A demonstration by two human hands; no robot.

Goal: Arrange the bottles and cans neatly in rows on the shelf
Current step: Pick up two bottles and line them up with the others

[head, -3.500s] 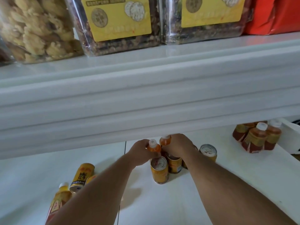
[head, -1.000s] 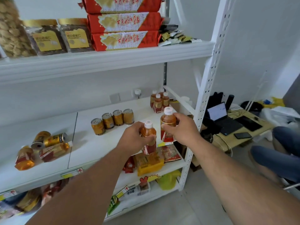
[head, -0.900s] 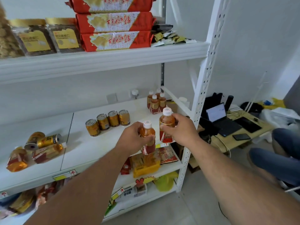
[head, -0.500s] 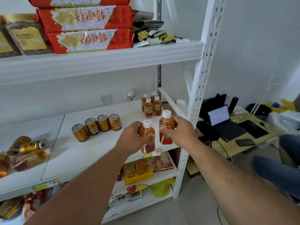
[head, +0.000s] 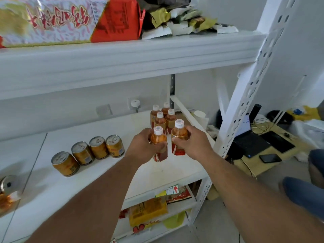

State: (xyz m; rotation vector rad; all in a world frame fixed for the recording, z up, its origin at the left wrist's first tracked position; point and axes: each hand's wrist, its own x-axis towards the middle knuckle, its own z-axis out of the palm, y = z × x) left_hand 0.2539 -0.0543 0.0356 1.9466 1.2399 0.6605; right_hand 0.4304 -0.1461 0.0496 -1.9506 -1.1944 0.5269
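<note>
Amber tea fills both bottles in hand: the left hand [head: 146,148] wraps one bottle [head: 158,142], the right hand [head: 193,142] clasps a second bottle [head: 179,135], both upright, side by side just above the shelf [head: 166,172]. Directly beyond the knuckles stands the bottle cluster [head: 163,118], two by two, caps up. The right hand's bottle is nearer it. Off to the left hand's outer side, well apart, runs the can row [head: 89,151].

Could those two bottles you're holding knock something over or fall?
Maybe. The left hand and right hand each carry a bottle toward the four standing bottles; a bump could topple them like pins. That group also stands near the shelf's open right side, so one might roll off.
</note>
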